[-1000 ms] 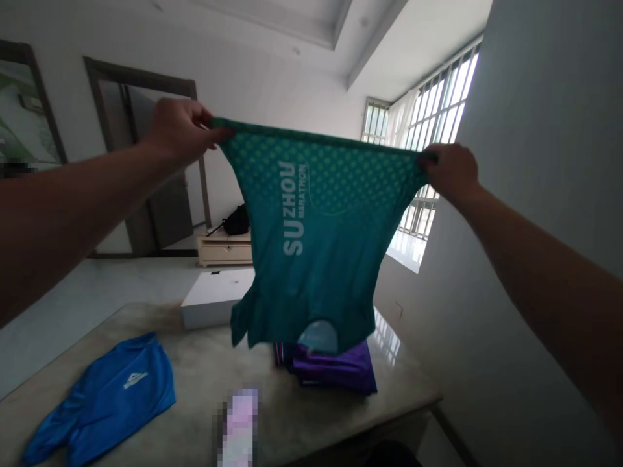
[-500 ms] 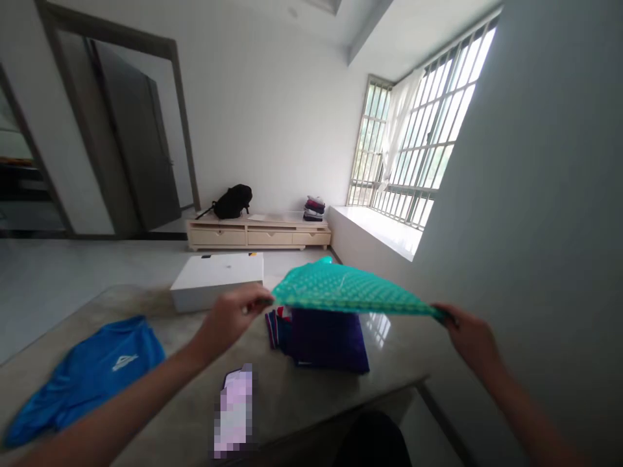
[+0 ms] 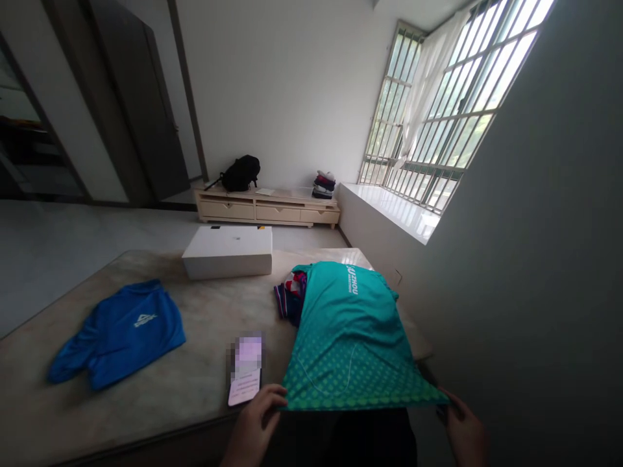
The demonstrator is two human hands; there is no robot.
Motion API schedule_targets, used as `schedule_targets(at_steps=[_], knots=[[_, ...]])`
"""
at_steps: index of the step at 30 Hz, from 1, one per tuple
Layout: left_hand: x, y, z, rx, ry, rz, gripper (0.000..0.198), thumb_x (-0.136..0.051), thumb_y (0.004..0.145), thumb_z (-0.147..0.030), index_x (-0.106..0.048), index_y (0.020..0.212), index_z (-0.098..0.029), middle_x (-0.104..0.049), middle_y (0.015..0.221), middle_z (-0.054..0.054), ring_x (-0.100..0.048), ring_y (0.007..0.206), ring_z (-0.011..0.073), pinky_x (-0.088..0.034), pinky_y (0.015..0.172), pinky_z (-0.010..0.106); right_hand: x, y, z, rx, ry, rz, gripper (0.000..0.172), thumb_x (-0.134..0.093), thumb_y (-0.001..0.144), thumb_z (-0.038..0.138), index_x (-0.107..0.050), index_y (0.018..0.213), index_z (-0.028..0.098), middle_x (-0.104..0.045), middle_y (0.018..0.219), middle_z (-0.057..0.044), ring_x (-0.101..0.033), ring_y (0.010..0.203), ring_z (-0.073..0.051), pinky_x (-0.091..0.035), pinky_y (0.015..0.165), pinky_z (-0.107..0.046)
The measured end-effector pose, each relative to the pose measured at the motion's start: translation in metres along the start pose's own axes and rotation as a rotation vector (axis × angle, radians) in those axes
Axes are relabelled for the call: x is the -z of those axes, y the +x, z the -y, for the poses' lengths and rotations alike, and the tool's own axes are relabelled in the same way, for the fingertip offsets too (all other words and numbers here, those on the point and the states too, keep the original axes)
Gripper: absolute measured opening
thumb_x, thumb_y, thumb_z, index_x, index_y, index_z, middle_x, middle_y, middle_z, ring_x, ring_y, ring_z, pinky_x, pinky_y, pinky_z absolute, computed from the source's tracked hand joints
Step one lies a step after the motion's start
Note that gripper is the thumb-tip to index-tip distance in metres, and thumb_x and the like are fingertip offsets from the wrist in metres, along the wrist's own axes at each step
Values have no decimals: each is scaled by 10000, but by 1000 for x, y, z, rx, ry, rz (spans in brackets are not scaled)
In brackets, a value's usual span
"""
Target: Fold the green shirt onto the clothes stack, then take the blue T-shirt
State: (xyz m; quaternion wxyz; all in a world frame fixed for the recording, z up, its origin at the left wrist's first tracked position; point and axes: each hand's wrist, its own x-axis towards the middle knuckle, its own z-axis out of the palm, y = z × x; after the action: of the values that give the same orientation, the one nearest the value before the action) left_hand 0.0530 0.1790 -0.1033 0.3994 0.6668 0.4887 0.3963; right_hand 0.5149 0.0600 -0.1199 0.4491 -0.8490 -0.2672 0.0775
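A teal T-shirt [image 3: 350,331] with white lettering and a green dotted hem lies spread over other clothes on the marble-look table [image 3: 204,311]. Its hem is stretched taut past the table's front edge. My left hand [image 3: 257,415] is closed on the left hem corner, and my right hand [image 3: 462,421] pinches the right one. Navy striped cloth [image 3: 287,303] sticks out from under the shirt's left side. The purple cloth below is now hidden. Left of my left hand lies a phone [image 3: 246,370] with a lit, partly blurred screen.
A blue T-shirt [image 3: 126,331] lies crumpled at the table's left. A white box [image 3: 228,253] stands at its back edge. Against the far wall, a low cabinet [image 3: 277,211] carries a black backpack [image 3: 241,173] and a stack of clothes [image 3: 324,185]. A wall [image 3: 525,279] rises close on the right.
The teal shirt, held up in the air before, has come down over the pile, covering the purple cloth. Both hands have moved down and toward me, still gripping the hem. The view has tilted down.
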Motion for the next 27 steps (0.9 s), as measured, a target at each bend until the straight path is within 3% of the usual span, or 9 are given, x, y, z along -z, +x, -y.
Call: schedule_targets(at_steps=[2, 4, 7, 9, 11, 13, 16, 20, 27], knots=[[-11, -7, 4, 45, -54, -27, 135, -653, 703, -287, -784, 728, -268, -753, 1238, 109, -696, 1179, 370, -543, 1027, 487, 0, 11, 32, 50, 17, -71, 392, -556, 705, 441, -809, 915, 228, -791, 783, -148, -757, 741, -442, -570, 546, -491], [-19, -9, 5, 132, -144, -69, 118, -691, 665, -305, -785, 710, -250, -710, 1336, 129, -667, 1231, 398, -528, 1051, 512, -7, 23, 81, 203, 103, -117, 391, -544, 732, 402, -790, 949, 189, -800, 1003, -191, -752, 965, -443, -607, 732, -504], [-23, -4, -2, 295, -325, -115, 149, -794, 592, -348, -780, 681, -229, -730, 1294, 154, -683, 1198, 432, -541, 1036, 526, -37, 24, 166, 465, 244, -9, 361, -495, 783, 318, -755, 1005, 203, -731, 1292, -132, -675, 1221, -344, -541, 1028, -472], [-20, 1, -11, 358, -439, -132, 196, -856, 546, -352, -778, 673, -224, -771, 1204, 143, -692, 1178, 440, -541, 1039, 527, -66, 4, 213, 685, 332, 217, 305, -498, 841, 248, -758, 997, 224, -726, 1304, -97, -648, 1269, -287, -479, 1119, -455], [-16, 7, -20, 382, -540, -149, 232, -898, 511, -336, -776, 669, -217, -793, 1147, 130, -697, 1165, 445, -539, 1043, 532, -96, -33, 241, 898, 381, 583, 317, -490, 895, 168, -771, 1015, 251, -722, 1306, -78, -619, 1315, -258, -458, 1141, -440], [-12, 10, -26, 390, -610, -156, 263, -920, 493, -317, -779, 686, -206, -801, 1119, 126, -708, 1144, 443, -547, 1033, 530, -122, -77, 246, 1016, 384, 925, 397, -456, 909, 81, -772, 1058, 270, -713, 1316, -61, -600, 1343, -232, -461, 1141, -416], [-12, 12, -27, 396, -658, -162, 324, -931, 495, -299, -789, 763, -185, -810, 1083, 129, -719, 1128, 423, -561, 1021, 511, -146, -129, 225, 1034, 373, 1131, 445, -471, 851, -8, -767, 1047, 260, -708, 1316, -60, -623, 1315, -233, -491, 1110, -402], [-23, 10, -23, 398, -750, -162, 486, -947, 502, -270, -768, 942, -166, -797, 1120, 148, -709, 1165, 395, -548, 1054, 499, -157, -150, 190, 923, 404, 1082, 426, -483, 802, -28, -735, 1013, 243, -666, 1358, -85, -632, 1285, -244, -497, 1098, -435], [-36, 11, -29, 375, -884, -133, 663, -962, 557, -291, -685, 1145, -165, -733, 1261, 198, -653, 1264, 388, -497, 1127, 515, -155, -142, 180, 751, 459, 1056, 744, -503, 781, 15, -570, 1441, 352, -544, 1489, -64, -553, 1367, -246, -606, 928, -330]])
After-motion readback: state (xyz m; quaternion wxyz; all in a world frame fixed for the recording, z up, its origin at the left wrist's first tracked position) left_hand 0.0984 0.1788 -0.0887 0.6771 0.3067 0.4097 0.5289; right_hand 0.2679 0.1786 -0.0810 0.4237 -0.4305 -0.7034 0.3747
